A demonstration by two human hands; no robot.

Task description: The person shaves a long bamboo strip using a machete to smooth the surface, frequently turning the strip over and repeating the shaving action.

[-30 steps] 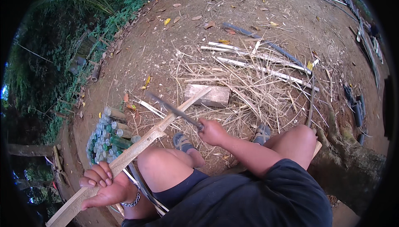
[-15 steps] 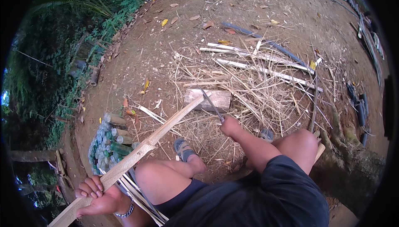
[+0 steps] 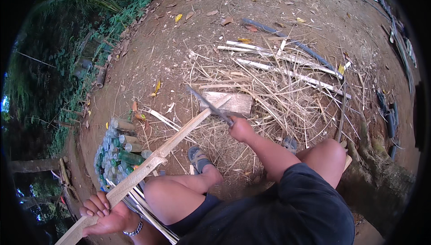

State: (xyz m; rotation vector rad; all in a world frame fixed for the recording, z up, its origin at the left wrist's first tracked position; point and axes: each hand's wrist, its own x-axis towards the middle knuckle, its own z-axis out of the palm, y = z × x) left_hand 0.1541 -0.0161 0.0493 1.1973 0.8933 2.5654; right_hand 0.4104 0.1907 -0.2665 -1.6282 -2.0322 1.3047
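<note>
My left hand point(image 3: 104, 216) is closed round the near end of a long pale wooden strip, likely bamboo point(image 3: 152, 163). The strip slants up and to the right, its far end lying over a short wooden block point(image 3: 238, 104) on the ground. My right hand point(image 3: 241, 129) grips the handle of a long-bladed knife point(image 3: 204, 100). Its blade crosses the strip near the far end, pointing up and to the left. Whether the edge touches the wood, I cannot tell.
Thin shavings point(image 3: 287, 106) litter the ground around the block. Several split strips point(image 3: 287, 74) and a grey pipe point(image 3: 287, 37) lie beyond. Bottles point(image 3: 119, 150) are stacked at the left. A tree trunk with roots point(image 3: 381, 177) stands at the right, and my sandaled foot point(image 3: 200, 159) is near the strip.
The knife has swung leftward and now lies more across the strip. My right hand has shifted slightly left and nearer the block. My left hand keeps its hold almost unmoved.
</note>
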